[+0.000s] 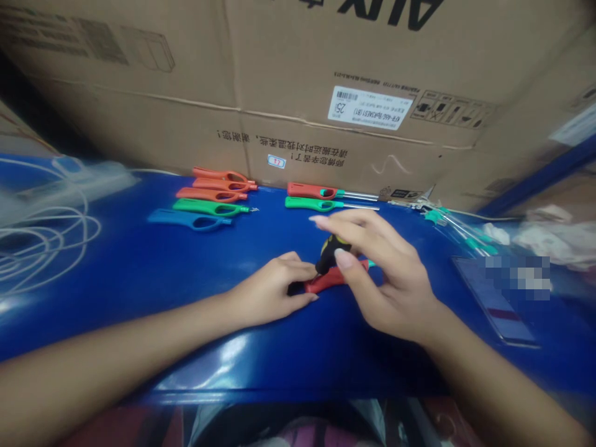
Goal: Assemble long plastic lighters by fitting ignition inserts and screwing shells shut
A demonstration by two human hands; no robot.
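Note:
A red long-nosed lighter [328, 279] lies on the blue table in front of me, a bit of teal showing near its right end. My left hand [282, 288] is closed on its left end, with thumb and fingers pinching it. In my right hand [386, 273] is a screwdriver with a black and yellow handle [331, 253], tilted, its lower end down at the red lighter near my left fingertips. The tip is hard to make out. My right hand hides part of the lighter's right half.
A large cardboard box [279, 74] walls off the back. Before it lie several orange lighter bodies [212, 195], a green one [209, 207], a blue one [186, 219] and two lighters with metal tubes [316, 203]. Rightward are loose tubes [459, 230] and a phone [496, 304]; white cable [46, 248] coils left.

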